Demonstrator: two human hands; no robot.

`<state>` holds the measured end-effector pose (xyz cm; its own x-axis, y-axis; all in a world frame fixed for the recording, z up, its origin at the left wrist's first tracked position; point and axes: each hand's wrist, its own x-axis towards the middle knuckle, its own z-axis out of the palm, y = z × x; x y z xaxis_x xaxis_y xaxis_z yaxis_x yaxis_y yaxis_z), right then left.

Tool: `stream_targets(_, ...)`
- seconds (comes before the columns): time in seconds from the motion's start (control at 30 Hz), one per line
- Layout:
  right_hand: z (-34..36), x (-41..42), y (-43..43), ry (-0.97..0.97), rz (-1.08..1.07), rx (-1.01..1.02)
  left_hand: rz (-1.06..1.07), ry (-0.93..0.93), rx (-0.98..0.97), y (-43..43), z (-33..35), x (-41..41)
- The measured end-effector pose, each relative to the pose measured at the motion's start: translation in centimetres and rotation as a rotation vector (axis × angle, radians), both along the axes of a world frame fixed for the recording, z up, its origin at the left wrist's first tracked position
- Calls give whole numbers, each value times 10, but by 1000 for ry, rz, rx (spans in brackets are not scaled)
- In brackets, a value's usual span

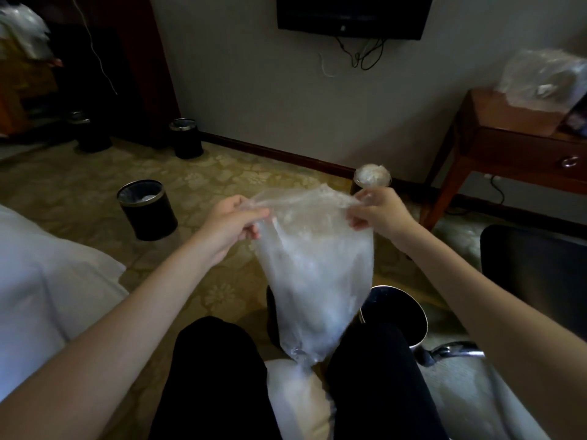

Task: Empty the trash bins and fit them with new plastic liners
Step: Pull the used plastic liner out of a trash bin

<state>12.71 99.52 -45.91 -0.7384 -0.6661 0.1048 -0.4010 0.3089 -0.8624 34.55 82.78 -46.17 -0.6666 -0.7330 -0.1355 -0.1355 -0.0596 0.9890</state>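
The left hand [233, 223] and the right hand [379, 212] each pinch the top edge of a clear plastic liner [313, 265], fingers [251, 231] curled round bunched film. It hangs above the knees, just beside a bin [395, 315] on the floor that looks unlined. The mouth probably needs teasing fully open first, then lowering straight into that bin, with the edge folded evenly over the rim so it does not slip in.

Noting thin, crinkled, translucent plastic on the bin liner [314, 265]. Recording matt black sides and a bright metal rim on the trash bin [155, 221]. Finding glossy polished wood on the side table [514, 148], patterned woven pile on the carpet [222, 173], matt black cloth on the trousers [216, 376].
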Motion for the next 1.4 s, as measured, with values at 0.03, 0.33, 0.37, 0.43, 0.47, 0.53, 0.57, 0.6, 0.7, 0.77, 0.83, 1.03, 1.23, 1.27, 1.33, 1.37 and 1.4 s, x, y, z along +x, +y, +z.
stream_targets(0.03, 2, -1, 0, -2, -49, -51, 39, 40, 10, 0, 3, -1)
stream_targets(0.33, 8, 5, 0, 120, -16, -25, -7, 90, -48, 7, 24, -10)
stream_targets(0.37, 12, 6, -1, 103, -51, -105, 25, 165, 3, 7, 30, -11)
stream_targets(0.43, 23, 14, -3, -25, 36, -175, 23, 237, 43, 6, 38, -15)
stream_targets(0.47, 27, 19, -5, -100, 141, -143, 0, 242, 40, 9, 41, -18)
stream_targets(0.53, 29, 30, -13, -128, 335, -16, -37, 249, 59, 18, 44, -27)
stream_targets(0.57, 29, 38, -18, -100, 402, 37, -48, 255, 88, 23, 45, -32)
stream_targets(0.6, 29, 45, -24, -72, 448, 57, -56, 252, 114, 27, 47, -36)
stream_targets(0.7, 27, 58, -37, -20, 469, -37, -107, 268, 104, 37, 51, -46)
stream_targets(0.77, 23, 58, -41, 27, 391, -82, -77, 314, -56, 35, 50, -46)
stream_targets(0.83, 21, 56, -40, -46, 328, -130, 24, 330, -288, 28, 42, -37)
stream_targets(1.03, 26, 40, -32, -642, 439, -253, -191, -218, -651, 27, -16, -11)
stream_targets(1.23, 21, 52, -35, -777, 443, -383, -170, -96, -810, 44, -20, -35)
stream_targets(1.27, 20, 52, -35, -797, 437, -416, -186, -79, -815, 45, -22, -37)
stream_targets(1.33, 20, 52, -34, -835, 446, -468, -214, -39, -831, 46, -28, -38)
stream_targets(1.37, 20, 53, -34, -843, 449, -481, -209, -23, -853, 45, -32, -38)
stream_targets(1.4, 19, 54, -34, -839, 442, -490, -191, -6, -884, 45, -35, -39)
